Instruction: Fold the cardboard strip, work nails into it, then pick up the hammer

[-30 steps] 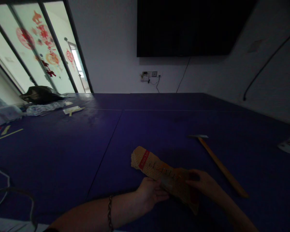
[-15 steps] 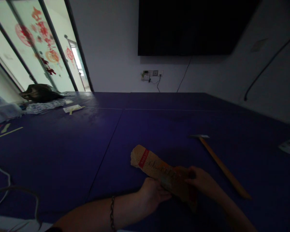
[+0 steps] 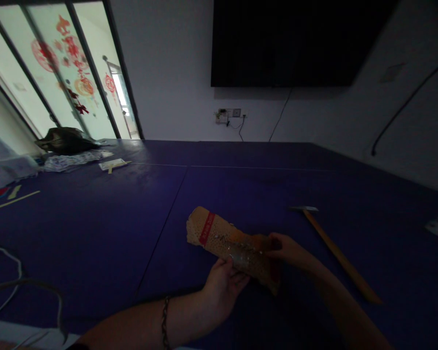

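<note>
A long tan paper packet (image 3: 219, 234) with a red printed band near its left end is held tilted above the purple tabletop (image 3: 138, 228). My left hand (image 3: 222, 287) supports it from below, thumb along the near edge and fingers beneath. At its upper right edge my right hand (image 3: 286, 250) is closed, fingertips pinching the packet; dimness hides the exact grip. A shiny, see-through patch and small dark specks show on the packet's middle. To the right lies a hammer (image 3: 337, 253) with a wooden handle, apart from both hands.
White cables (image 3: 18, 267) curl at the near left. Pale strips (image 3: 14, 201), a small white tray (image 3: 113, 164), patterned cloth (image 3: 75, 160) and a dark bag (image 3: 67, 141) lie farther left. A black television (image 3: 299, 43) hangs on the wall behind the table.
Both hands have moved slightly left and up with the packet, and its surface now faces me a little more. The view has shifted slightly; the hammer lies as before.
</note>
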`<action>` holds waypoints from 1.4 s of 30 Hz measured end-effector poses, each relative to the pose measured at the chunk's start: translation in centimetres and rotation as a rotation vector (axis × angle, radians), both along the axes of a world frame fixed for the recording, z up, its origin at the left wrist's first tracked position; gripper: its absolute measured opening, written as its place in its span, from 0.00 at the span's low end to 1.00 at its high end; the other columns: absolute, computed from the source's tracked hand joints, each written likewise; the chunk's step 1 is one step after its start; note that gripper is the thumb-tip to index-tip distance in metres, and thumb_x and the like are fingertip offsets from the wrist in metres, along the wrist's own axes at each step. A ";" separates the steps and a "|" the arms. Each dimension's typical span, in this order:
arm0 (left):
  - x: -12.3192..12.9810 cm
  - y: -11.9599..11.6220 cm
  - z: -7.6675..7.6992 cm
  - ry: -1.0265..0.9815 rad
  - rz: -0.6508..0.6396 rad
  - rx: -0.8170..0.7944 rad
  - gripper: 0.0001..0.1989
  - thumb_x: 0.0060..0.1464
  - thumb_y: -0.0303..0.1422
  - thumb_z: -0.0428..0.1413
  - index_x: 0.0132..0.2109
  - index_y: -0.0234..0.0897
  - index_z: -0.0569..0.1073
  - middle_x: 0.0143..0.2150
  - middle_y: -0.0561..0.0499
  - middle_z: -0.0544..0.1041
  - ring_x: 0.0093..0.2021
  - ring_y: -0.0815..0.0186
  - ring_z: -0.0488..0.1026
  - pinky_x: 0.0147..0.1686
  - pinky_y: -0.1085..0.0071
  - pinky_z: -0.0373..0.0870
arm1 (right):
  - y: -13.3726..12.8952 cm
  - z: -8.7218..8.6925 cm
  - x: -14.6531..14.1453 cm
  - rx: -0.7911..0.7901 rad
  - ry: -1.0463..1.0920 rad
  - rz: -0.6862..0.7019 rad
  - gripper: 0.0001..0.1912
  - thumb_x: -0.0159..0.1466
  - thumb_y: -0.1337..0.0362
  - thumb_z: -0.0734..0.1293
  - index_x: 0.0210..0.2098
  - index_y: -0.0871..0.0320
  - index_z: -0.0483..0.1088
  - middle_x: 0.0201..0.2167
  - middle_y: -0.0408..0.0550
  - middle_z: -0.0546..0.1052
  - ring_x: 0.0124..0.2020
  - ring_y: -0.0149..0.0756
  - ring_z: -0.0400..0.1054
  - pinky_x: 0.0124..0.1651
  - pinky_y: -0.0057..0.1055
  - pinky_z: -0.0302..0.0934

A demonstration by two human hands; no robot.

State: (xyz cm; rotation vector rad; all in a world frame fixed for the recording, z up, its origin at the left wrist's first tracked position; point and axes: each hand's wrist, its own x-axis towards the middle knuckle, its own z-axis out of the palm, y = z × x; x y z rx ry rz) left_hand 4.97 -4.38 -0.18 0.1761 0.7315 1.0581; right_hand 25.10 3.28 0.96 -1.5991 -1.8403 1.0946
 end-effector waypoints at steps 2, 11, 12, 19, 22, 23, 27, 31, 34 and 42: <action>-0.5 0.6 0.3 0.003 0.076 -0.003 0.13 0.55 0.26 0.45 0.49 0.36 0.59 0.45 0.43 0.70 0.39 0.63 0.72 0.45 0.63 0.65 | 1.5 0.2 -1.4 0.019 0.040 0.045 0.09 0.43 0.68 0.66 0.25 0.60 0.63 0.24 0.43 0.71 0.29 0.35 0.66 0.32 0.29 0.60; -2.2 1.1 -0.2 0.040 0.192 -0.063 0.19 0.55 0.25 0.45 0.53 0.41 0.56 0.52 0.45 0.66 0.36 0.67 0.72 0.42 0.66 0.68 | 4.2 -1.7 -6.1 0.093 -0.089 0.039 0.11 0.44 0.75 0.66 0.27 0.60 0.65 0.28 0.45 0.74 0.32 0.35 0.68 0.34 0.28 0.60; -2.1 1.0 -0.3 0.031 0.179 -0.059 0.19 0.54 0.24 0.46 0.53 0.41 0.56 0.52 0.45 0.66 0.35 0.67 0.73 0.42 0.65 0.68 | 4.0 -1.9 -6.0 0.111 -0.126 0.018 0.11 0.44 0.75 0.65 0.28 0.60 0.65 0.28 0.46 0.74 0.32 0.35 0.68 0.35 0.29 0.60; -0.6 1.7 0.2 0.028 0.205 -0.026 0.19 0.52 0.21 0.47 0.51 0.39 0.58 0.50 0.44 0.67 0.37 0.65 0.73 0.42 0.66 0.69 | 3.3 -2.2 -5.3 0.302 -0.351 -0.067 0.14 0.49 0.75 0.62 0.37 0.62 0.68 0.35 0.53 0.75 0.40 0.41 0.68 0.45 0.36 0.57; 0.1 2.5 0.2 0.025 0.237 -0.006 0.18 0.53 0.21 0.47 0.50 0.39 0.58 0.48 0.44 0.68 0.37 0.65 0.73 0.42 0.66 0.70 | 3.4 -2.8 -5.5 0.402 -0.412 -0.077 0.14 0.54 0.73 0.59 0.39 0.62 0.69 0.41 0.56 0.73 0.46 0.43 0.64 0.49 0.40 0.54; 0.3 2.8 0.1 0.028 0.252 -0.003 0.17 0.53 0.21 0.46 0.49 0.39 0.59 0.47 0.44 0.69 0.37 0.65 0.73 0.41 0.67 0.70 | 3.4 -3.1 -5.6 0.434 -0.425 -0.080 0.15 0.55 0.73 0.58 0.40 0.63 0.69 0.43 0.57 0.72 0.48 0.43 0.63 0.51 0.41 0.53; 0.9 3.4 0.0 0.063 0.269 0.003 0.16 0.53 0.21 0.47 0.48 0.40 0.59 0.47 0.45 0.69 0.38 0.66 0.73 0.42 0.67 0.69 | 3.4 -4.4 -6.2 0.537 -0.457 -0.071 0.18 0.57 0.73 0.54 0.45 0.63 0.67 0.46 0.57 0.70 0.49 0.42 0.61 0.53 0.39 0.52; 0.5 3.2 0.1 0.174 0.219 -0.054 0.12 0.53 0.21 0.46 0.44 0.39 0.60 0.48 0.46 0.68 0.39 0.67 0.72 0.42 0.66 0.67 | 3.1 -5.1 -6.5 0.604 -0.475 -0.037 0.21 0.56 0.76 0.53 0.46 0.63 0.67 0.45 0.57 0.71 0.50 0.42 0.61 0.54 0.38 0.53; -0.7 2.6 0.3 0.223 0.135 -0.061 0.08 0.52 0.21 0.47 0.40 0.35 0.63 0.45 0.44 0.70 0.39 0.67 0.72 0.43 0.68 0.65 | 2.9 -5.3 -6.6 0.640 -0.478 -0.027 0.22 0.56 0.77 0.52 0.47 0.62 0.66 0.44 0.56 0.71 0.50 0.42 0.61 0.54 0.40 0.52; -6.7 2.9 0.5 0.616 0.032 0.263 0.06 0.43 0.29 0.57 0.30 0.33 0.67 0.23 0.53 0.67 0.23 0.73 0.64 0.26 0.76 0.60 | 2.7 -5.5 -6.9 0.676 -0.461 -0.055 0.24 0.53 0.78 0.52 0.47 0.68 0.66 0.46 0.61 0.69 0.53 0.46 0.57 0.56 0.46 0.49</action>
